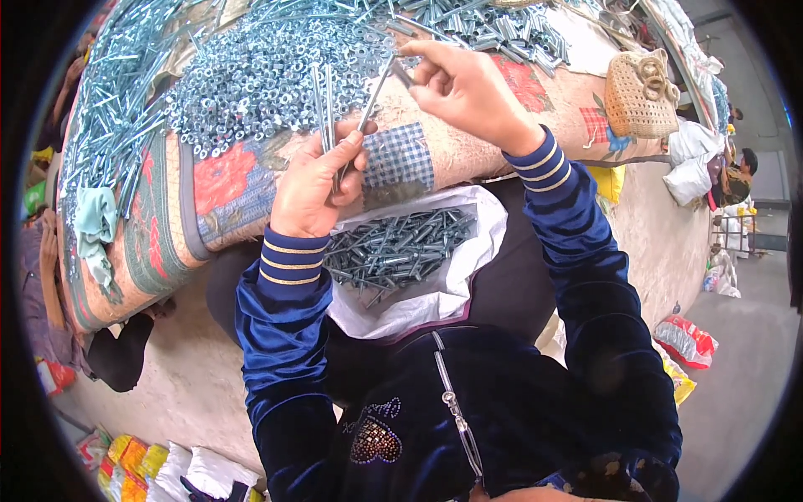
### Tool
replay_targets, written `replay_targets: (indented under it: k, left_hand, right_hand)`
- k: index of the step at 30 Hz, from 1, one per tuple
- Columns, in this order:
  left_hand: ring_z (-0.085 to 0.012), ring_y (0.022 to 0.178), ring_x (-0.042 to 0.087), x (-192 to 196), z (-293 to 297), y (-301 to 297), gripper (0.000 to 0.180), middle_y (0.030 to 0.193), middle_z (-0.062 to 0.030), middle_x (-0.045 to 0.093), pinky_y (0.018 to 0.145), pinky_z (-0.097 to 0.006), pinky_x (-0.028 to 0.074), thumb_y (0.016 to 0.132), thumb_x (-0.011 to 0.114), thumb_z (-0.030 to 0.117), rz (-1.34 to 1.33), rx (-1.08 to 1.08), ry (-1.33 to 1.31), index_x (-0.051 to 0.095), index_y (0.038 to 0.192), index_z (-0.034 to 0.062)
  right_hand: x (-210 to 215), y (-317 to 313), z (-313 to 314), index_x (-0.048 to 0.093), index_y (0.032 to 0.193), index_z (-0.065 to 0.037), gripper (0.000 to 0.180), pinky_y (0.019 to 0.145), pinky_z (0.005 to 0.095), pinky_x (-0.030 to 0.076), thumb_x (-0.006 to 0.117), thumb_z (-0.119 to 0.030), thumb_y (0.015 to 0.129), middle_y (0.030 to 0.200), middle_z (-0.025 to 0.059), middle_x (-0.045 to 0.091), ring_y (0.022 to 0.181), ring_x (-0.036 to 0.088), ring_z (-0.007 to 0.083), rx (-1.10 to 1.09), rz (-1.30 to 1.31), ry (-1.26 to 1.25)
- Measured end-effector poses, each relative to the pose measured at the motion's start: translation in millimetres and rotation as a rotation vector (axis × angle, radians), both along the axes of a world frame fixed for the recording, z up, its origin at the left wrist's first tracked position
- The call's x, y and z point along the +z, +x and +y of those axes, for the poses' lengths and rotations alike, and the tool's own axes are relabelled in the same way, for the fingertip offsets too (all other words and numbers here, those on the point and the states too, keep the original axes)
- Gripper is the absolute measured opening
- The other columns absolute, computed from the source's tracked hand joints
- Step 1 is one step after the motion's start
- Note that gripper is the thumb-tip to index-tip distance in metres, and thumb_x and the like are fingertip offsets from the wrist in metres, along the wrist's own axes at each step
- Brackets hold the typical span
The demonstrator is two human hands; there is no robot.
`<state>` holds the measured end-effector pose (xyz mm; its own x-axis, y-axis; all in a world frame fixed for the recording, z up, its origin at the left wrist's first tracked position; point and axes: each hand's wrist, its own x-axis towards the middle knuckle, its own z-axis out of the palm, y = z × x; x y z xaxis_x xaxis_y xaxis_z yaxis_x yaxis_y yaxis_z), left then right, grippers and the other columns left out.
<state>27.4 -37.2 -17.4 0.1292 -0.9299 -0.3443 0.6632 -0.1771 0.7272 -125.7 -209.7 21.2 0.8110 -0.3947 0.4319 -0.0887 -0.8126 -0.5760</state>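
My left hand [314, 191] is closed around several long, thin metal bolts [324, 105], which stand up out of the fist. One bolt [375, 96] leans to the right, away from the others. At its upper end, my right hand [478, 94] pinches a short metal sleeve [402, 75] between thumb and fingers. Whether the sleeve is around the bolt's tip or just beside it, I cannot tell. Below both hands, in my lap, an open white sack [485, 230] holds many bolts with sleeves on them [401, 247].
On the patchwork-covered table [468, 151] lie a heap of nuts [251, 92], loose bolts [125, 92] at left and sleeves [519, 38] at the back. A woven bag [640, 96] sits at right, a teal cloth [96, 222] at the left edge. Other people sit nearby.
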Motion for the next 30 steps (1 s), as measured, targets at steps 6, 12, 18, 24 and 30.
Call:
replay_targets:
  k: [6,12,18,24,30]
  left_hand:
    - [-0.0027,0.047,0.036,6.7,1.3,-3.9,0.026,0.07,0.0011,0.051,0.038,-0.015,0.023,0.091,0.056,0.013,-0.06,-0.045,0.012,0.055,0.113,0.0003]
    - [-0.0027,0.047,0.042,2.4,2.5,-2.9,0.021,0.069,0.0016,0.054,0.038,-0.015,0.026,0.089,0.061,0.016,-0.06,-0.04,0.01,0.06,0.106,0.0053]
    - [-0.0038,0.048,0.045,0.6,1.6,-5.1,0.023,0.072,-0.0013,0.057,0.038,-0.015,0.027,0.087,0.063,0.016,-0.117,-0.039,-0.004,0.06,0.107,0.0058]
    - [-0.0071,0.051,0.05,8.5,-1.9,-14.8,0.028,0.075,-0.001,0.059,0.036,-0.017,0.026,0.09,0.059,0.033,-0.015,0.219,0.003,0.057,0.102,0.0086]
    - [-0.0028,0.042,0.038,6.5,2.6,1.1,0.025,0.059,0.005,0.048,0.036,-0.017,0.023,0.09,0.061,0.027,-0.072,0.185,-0.053,0.06,0.103,0.0058]
  right_hand:
    - [-7.1,-2.3,-21.7,0.061,0.097,0.001,0.021,0.061,0.0217,0.051,0.066,-0.01,0.08,0.077,0.0034,0.063,0.066,0.062,0.0108,-0.043,-0.318,1.0]
    - [-9.1,-1.2,-20.2,0.062,0.095,-0.004,0.013,0.066,0.0244,0.051,0.063,-0.011,0.084,0.083,0.0026,0.064,0.073,0.062,0.0103,0.139,-0.26,1.224]
    - [1.1,3.3,-6.2,0.062,0.09,-0.004,0.013,0.061,0.0209,0.047,0.066,-0.014,0.082,0.076,-0.0006,0.06,0.068,0.057,0.0065,0.078,-0.044,1.002]
    - [-18.1,25.1,41.6,0.065,0.094,0.0,0.018,0.059,0.022,0.046,0.066,-0.013,0.082,0.076,0.0002,0.062,0.065,0.057,0.0063,0.199,-0.005,0.658]
    - [9.3,17.5,6.9,0.066,0.097,-0.001,0.019,0.053,0.0214,0.045,0.064,-0.014,0.083,0.076,-0.0006,0.062,0.06,0.054,0.0056,0.127,0.063,0.711]
